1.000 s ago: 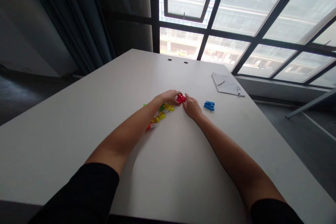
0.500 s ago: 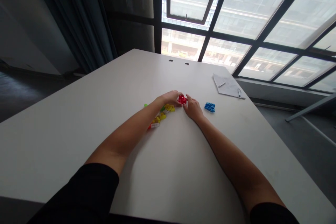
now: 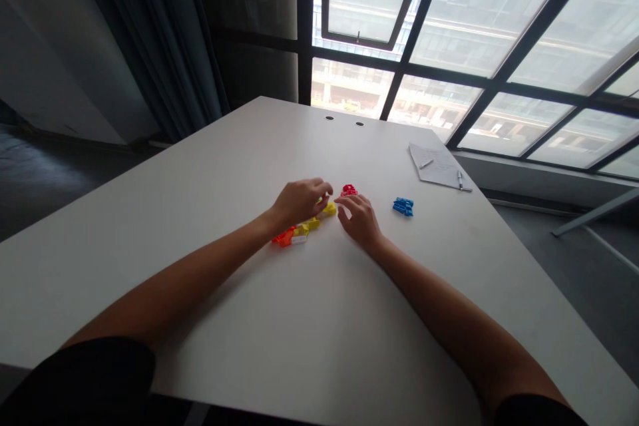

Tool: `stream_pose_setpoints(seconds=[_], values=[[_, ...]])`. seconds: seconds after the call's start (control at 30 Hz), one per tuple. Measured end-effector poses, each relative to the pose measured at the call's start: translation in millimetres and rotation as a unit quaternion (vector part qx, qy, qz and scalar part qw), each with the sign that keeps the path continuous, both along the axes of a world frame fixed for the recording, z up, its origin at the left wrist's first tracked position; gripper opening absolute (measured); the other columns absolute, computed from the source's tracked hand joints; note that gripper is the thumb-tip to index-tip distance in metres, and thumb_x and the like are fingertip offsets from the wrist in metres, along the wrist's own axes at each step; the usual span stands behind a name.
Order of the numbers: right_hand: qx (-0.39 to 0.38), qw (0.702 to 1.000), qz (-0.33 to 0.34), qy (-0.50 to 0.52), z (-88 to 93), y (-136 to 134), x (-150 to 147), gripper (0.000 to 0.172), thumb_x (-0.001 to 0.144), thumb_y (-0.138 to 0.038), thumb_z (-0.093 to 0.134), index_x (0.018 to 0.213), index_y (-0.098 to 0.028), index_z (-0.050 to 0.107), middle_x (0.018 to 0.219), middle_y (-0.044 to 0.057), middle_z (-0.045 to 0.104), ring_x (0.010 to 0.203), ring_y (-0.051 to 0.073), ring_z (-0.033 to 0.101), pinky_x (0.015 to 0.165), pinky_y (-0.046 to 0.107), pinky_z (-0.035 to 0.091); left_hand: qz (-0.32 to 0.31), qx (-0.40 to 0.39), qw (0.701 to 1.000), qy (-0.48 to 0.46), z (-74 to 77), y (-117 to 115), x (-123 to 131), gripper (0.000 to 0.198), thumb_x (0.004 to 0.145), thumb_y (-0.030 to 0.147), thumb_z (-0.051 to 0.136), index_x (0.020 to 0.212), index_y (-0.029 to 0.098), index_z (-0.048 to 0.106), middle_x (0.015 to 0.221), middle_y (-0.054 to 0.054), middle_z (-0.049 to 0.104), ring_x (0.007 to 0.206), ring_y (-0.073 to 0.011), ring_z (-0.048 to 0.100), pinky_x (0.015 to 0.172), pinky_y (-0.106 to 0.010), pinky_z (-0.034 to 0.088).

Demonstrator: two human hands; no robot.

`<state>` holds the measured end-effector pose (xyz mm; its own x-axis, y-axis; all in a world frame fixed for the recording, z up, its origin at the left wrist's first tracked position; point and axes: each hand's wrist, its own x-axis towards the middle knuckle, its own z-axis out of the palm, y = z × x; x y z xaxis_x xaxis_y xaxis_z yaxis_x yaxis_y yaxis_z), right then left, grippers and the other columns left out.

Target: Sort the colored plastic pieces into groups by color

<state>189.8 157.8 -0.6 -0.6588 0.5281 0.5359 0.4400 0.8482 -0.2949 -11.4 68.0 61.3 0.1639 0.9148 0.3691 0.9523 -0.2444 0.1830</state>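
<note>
Plastic pieces point(image 3: 305, 226) lie in a small bunch near the middle of the white table point(image 3: 150, 266), well in from every edge; an orange piece point(image 3: 283, 237) and a white tag point(image 3: 299, 239) sit at the near end, yellow pieces point(image 3: 328, 210) run up from them, and a red piece point(image 3: 349, 190) sits a bit apart. The left hand point(image 3: 301, 203) is curled, palm down, over the top end of the yellow pieces; its fingers point(image 3: 324, 189) bend down close together, but they hide what is under them, so it cannot be told if they are pinching a piece. The right hand point(image 3: 360, 219) is open, with its fingers point(image 3: 344, 201) spread and bent just below the red piece; they are not holding anything. Blue pieces point(image 3: 403, 207) lie further right, well apart from both hands; a sheet of paper point(image 3: 434, 166) lies near the far right edge, with a pen point(image 3: 426, 164) on it and a marker point(image 3: 462, 180) by its side. Pieces this small look easiest to take with the fingertips, from the sides; that way, the pieces next to them do not get bumped.
</note>
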Motion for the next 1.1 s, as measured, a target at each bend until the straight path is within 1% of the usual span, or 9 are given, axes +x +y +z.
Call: stream_pose_setpoints(seconds=[0.1, 0.17, 0.27, 0.47, 0.67, 0.83, 0.9, 0.97, 1.1], values=[[-0.008, 0.999, 0.03, -0.02, -4.3, -13, -11, 0.032, 0.101, -0.023, 0.059, 0.131, -0.024, 0.072, 0.132, 0.01, 0.073, 0.119, 0.028, 0.063, 0.109, 0.045, 0.048, -0.115, -0.022, 0.991, 0.057, -24.9, -48, 27, 0.022, 0.101, 0.025, 0.051, 0.101, 0.024, 0.073, 0.092, -0.006, 0.076, 0.084, -0.022, 0.072, 0.068, -0.032, 0.049], [-0.013, 0.999, 0.031, -0.03, -5.7, -14, -13, 0.03, 0.1, -0.022, 0.062, 0.129, -0.023, 0.072, 0.129, 0.01, 0.073, 0.118, 0.029, 0.063, 0.109, 0.044, 0.048, -0.19, -0.034, 0.978, 0.077, -39.6, -66, 43, 0.022, 0.101, 0.026, 0.05, 0.1, 0.025, 0.072, 0.083, -0.004, 0.074, 0.073, -0.0194, 0.07, 0.064, -0.031, 0.048], [-0.022, 0.999, 0.014, -0.025, -6.2, -11, -8, 0.019, 0.098, -0.022, 0.065, 0.116, -0.021, 0.073, 0.119, 0.011, 0.074, 0.114, 0.028, 0.063, 0.107, 0.043, 0.05, -0.234, -0.022, 0.97, 0.067, -49.1, -71, 56, 0.024, 0.104, 0.027, 0.049, 0.101, 0.025, 0.072, 0.083, -0.004, 0.074, 0.072, -0.0181, 0.069, 0.062, -0.03, 0.047], [-0.022, 0.999, 0.036, 0.009, -8.0, -9, 15, 0.012, 0.097, -0.019, 0.063, 0.099, -0.023, 0.073, 0.112, 0.01, 0.073, 0.108, 0.027, 0.065, 0.102, 0.041, 0.053, -0.287, -0.028, 0.955, 0.07, -45.4, -67, 59, 0.027, 0.109, 0.031, 0.047, 0.103, 0.026, 0.073, 0.085, -0.002, 0.075, 0.07, -0.0159, 0.068, 0.058, -0.029, 0.042], [-0.037, 0.998, 0.043, 0.013, -8.1, -18, 46, 0.018, 0.097, -0.019, 0.058, 0.102, -0.024, 0.074, 0.118, 0.01, 0.074, 0.109, 0.025, 0.069, 0.101, 0.041, 0.056, -0.267, -0.023, 0.961, 0.062, -48.5, -70, 59, 0.025, 0.107, 0.03, 0.049, 0.104, 0.026, 0.073, 0.084, -0.002, 0.074, 0.072, -0.0164, 0.069, 0.057, -0.029, 0.041], [-0.057, 0.998, 0.019, 0.037, -10.6, -16, 69, 0.026, 0.096, -0.017, 0.053, 0.108, -0.024, 0.075, 0.124, 0.009, 0.077, 0.113, 0.024, 0.073, 0.106, 0.042, 0.056, -0.231, -0.018, 0.973, 0.02, -48.9, -68, 60, 0.021, 0.104, 0.026, 0.051, 0.104, 0.024, 0.072, 0.088, -0.003, 0.074, 0.077, -0.0179, 0.069, 0.065, -0.03, 0.049], [-0.066, 0.996, -0.014, 0.063, -11.9, -12, 71, 0.028, 0.096, -0.019, 0.053, 0.115, -0.023, 0.074, 0.123, 0.01, 0.078, 0.11, 0.025, 0.074, 0.102, 0.043, 0.058, -0.201, -0.02, 0.979, 0.002, -46.9, -66, 61, 0.02, 0.104, 0.025, 0.052, 0.106, 0.024, 0.072, 0.092, -0.004, 0.074, 0.084, -0.02, 0.07, 0.074, -0.031, 0.054], [-0.075, 0.992, -0.041, 0.089, -13.3, -9, 70, 0.031, 0.096, -0.021, 0.054, 0.122, -0.021, 0.072, 0.12, 0.011, 0.078, 0.104, 0.025, 0.075, 0.095, 0.042, 0.061, -0.152, -0.018, 0.988, -0.021, -45.3, -64, 64, 0.02, 0.102, 0.023, 0.056, 0.115, 0.023, 0.071, 0.108, -0.007, 0.075, 0.101, -0.0239, 0.071, 0.09, -0.036, 0.057], [-0.083, 0.992, -0.036, 0.092, -17.2, -7, 67, 0.035, 0.093, -0.021, 0.057, 0.125, -0.018, 0.07, 0.116, 0.013, 0.078, 0.094, 0.024, 0.076, 0.091, 0.04, 0.061, -0.073, -0.03, 0.995, -0.061, -48.8, -59, 74, 0.045, 0.096, 0.022, 0.063, 0.14, 0.014, 0.059, 0.145, -0.018, 0.063, 0.135, -0.0332, 0.06, 0.115, -0.049, 0.051]])
